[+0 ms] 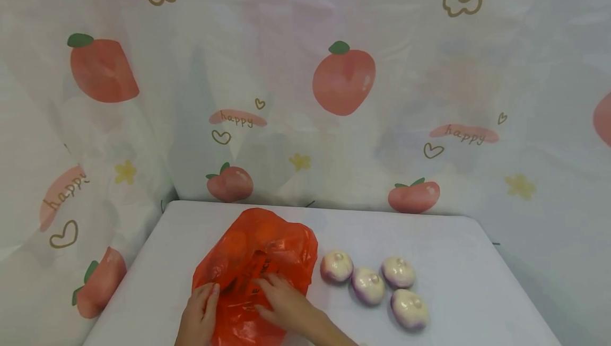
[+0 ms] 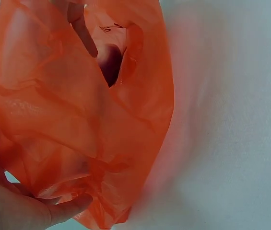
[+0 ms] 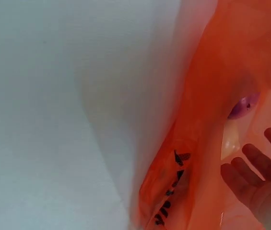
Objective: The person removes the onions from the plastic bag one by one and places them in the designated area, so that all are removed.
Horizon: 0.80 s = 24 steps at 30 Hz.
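An orange-red plastic bag [image 1: 291, 240] with dark printing lies on the white table, its mouth partly spread. My left hand [image 1: 198, 314] pinches the bag's near left edge between thumb and fingers. At the opening is my right hand [image 1: 291, 306], fingers spread and loosely bent, with nothing held in it. Through the gap, the left wrist view shows a dark purple round thing [image 2: 110, 62] inside. The right wrist view shows a shiny purple thing [image 3: 244, 106] in there beyond the fingers. Other bag contents are blurred by the plastic.
Several round cream-and-purple vegetables, turnip-like, lie right of the bag; the closest one [image 1: 337, 267] is near its edge. The white table [image 1: 458, 261] ends before a hanging cloth [image 1: 286, 43] with printed fruit, behind and at the left.
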Available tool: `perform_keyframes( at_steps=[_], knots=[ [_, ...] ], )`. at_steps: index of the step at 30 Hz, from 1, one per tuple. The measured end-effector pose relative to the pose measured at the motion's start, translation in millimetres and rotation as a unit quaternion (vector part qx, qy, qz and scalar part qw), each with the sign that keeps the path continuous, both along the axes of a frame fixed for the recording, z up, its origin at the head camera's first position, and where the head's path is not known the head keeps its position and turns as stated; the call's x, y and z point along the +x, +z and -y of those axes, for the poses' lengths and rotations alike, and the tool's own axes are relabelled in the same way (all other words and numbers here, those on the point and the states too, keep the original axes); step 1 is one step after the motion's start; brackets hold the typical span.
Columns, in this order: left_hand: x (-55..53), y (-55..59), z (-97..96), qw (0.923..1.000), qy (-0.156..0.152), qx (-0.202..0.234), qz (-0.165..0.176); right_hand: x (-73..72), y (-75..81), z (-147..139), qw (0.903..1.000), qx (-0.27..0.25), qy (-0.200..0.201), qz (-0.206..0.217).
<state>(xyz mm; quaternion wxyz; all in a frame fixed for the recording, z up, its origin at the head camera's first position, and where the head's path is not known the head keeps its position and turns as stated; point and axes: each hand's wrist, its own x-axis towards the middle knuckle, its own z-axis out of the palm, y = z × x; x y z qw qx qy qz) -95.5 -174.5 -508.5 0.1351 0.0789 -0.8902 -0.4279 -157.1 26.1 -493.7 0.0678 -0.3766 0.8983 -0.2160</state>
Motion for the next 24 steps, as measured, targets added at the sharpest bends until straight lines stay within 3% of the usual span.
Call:
perform_keyframes(
  at_steps=[7, 14, 21, 24],
  knots=[
    [2.2, 4.8, 0.2, 0.9999, -0.001, 0.01, 0.003, -2.6, 1.1, 11, 0.9994, 0.012, 0.018, -0.025],
    [3.2, 8.3, -0.3, 0.9998, 0.004, 0.013, 0.013, -7.6, 0.7, 18, 0.9983, 0.054, 0.001, 0.022],
    [3.3, 10.0, -1.0, 0.9981, 0.006, 0.03, 0.053, -14.1, 0.3, 26, 0.9977, 0.064, 0.018, -0.008],
    [3.9, 10.1, -0.7, 0.9984, 0.004, 0.029, 0.049, -15.9, -0.1, 29, 0.9978, 0.062, 0.021, -0.008]
  ],
)
